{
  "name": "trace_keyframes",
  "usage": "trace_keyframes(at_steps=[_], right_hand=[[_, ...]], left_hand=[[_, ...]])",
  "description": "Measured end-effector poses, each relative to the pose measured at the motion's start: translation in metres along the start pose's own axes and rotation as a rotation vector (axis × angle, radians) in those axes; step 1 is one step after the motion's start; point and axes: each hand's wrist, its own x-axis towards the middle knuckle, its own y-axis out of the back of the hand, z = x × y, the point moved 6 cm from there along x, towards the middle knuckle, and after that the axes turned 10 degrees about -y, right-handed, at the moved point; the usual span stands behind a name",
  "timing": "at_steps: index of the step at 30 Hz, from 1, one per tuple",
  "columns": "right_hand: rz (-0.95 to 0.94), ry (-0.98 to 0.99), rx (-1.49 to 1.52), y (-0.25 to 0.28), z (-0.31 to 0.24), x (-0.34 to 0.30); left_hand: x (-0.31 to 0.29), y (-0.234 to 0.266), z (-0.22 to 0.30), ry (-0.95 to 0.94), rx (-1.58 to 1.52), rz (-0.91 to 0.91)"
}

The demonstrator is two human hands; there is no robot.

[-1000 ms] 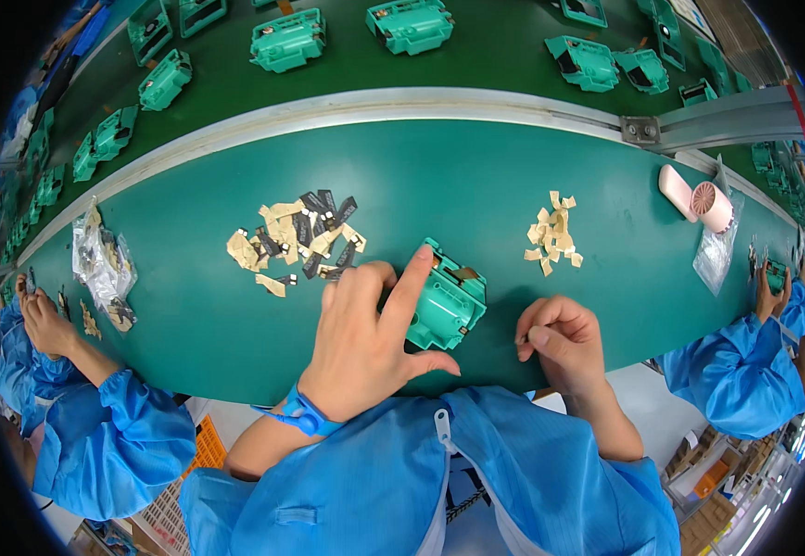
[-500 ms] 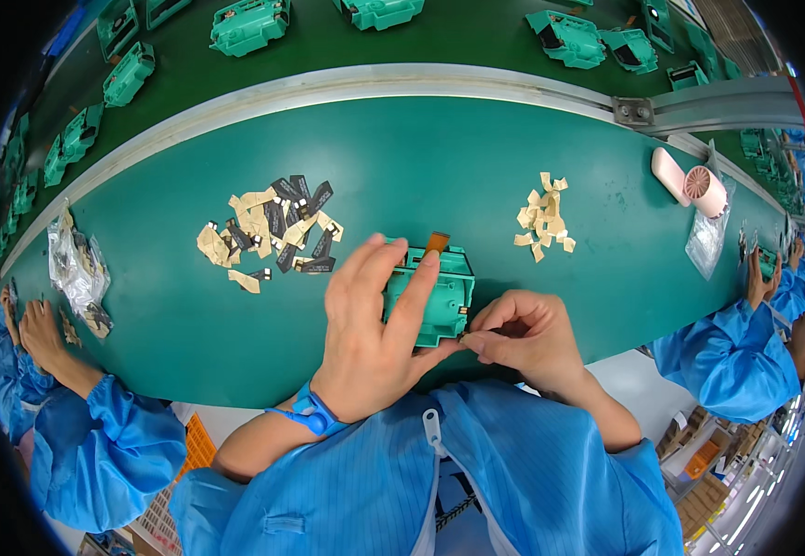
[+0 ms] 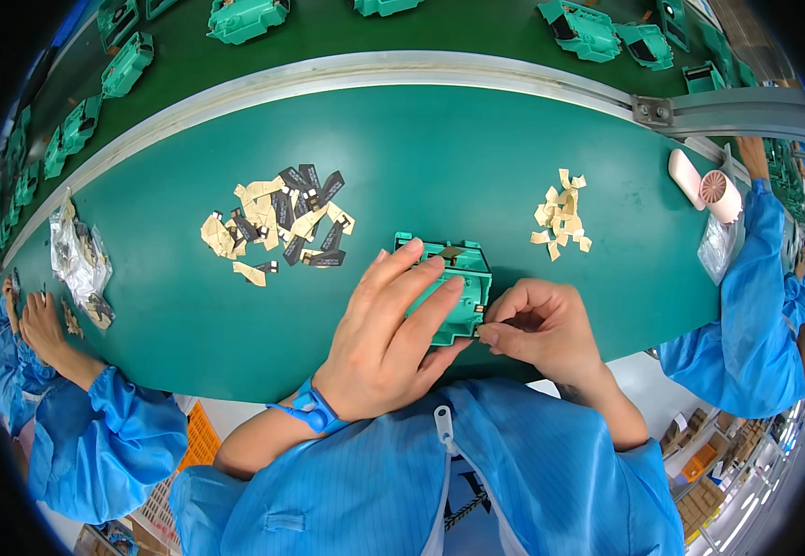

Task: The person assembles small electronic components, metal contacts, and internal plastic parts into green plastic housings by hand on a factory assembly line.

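A green plastic housing (image 3: 467, 313) with an open, ribbed inside is tilted over the table in front of me. My left hand (image 3: 370, 338) is wrapped over its left side, fingers across its top and thumb along the lower edge. At the housing's lower right corner, my right hand (image 3: 551, 329) pinches something small and dark between thumb and forefinger; its kind is mostly hidden. A brownish flat cable end (image 3: 451, 252) shows at the housing's upper edge, beyond my left fingertips.
Black flex strips (image 3: 332, 258) with beige backing lie left, beige paper scraps (image 3: 564, 222) right. A pink handheld fan (image 3: 719, 193) and plastic bags (image 3: 78, 264) lie farther out. Behind a metal rail (image 3: 356, 69) are more housings (image 3: 247, 18). Co-workers' sleeves (image 3: 745, 366) flank me.
The housing and both hands have shifted slightly right in view. The cable end at the top stands out less. The right-hand co-worker's arm has stretched out toward the far side.
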Motion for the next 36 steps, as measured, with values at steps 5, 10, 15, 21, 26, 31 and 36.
trace_keyframes(at_steps=[5,10,15,21,26,31,36], right_hand=[[0.018,0.033,0.004,-0.0018,-0.0025,0.0015],[0.031,0.044,-0.008,-0.0030,-0.0039,0.0021],[0.038,0.055,-0.009,-0.0035,-0.0040,0.0026],[0.063,0.052,-0.030,-0.0036,-0.0030,0.0031],[0.072,0.059,-0.022,-0.0049,-0.0020,0.0028],[0.093,0.088,-0.064,-0.0063,-0.0026,0.0016],[0.108,0.099,-0.082,-0.0079,-0.0048,0.0002]], left_hand=[[-0.0006,0.0008,-0.0006,0.008,0.008,0.009],[-0.0009,0.0008,-0.0010,-0.009,0.013,0.010],[-0.0019,0.0016,-0.0008,0.012,0.012,-0.006],[-0.0021,0.0016,-0.0016,0.011,0.015,-0.004],[-0.0016,0.0026,-0.0014,-0.016,0.038,0.006],[-0.0029,0.0032,-0.0022,-0.010,0.034,-0.016],[-0.0034,0.0039,-0.0011,-0.019,0.024,-0.012]])
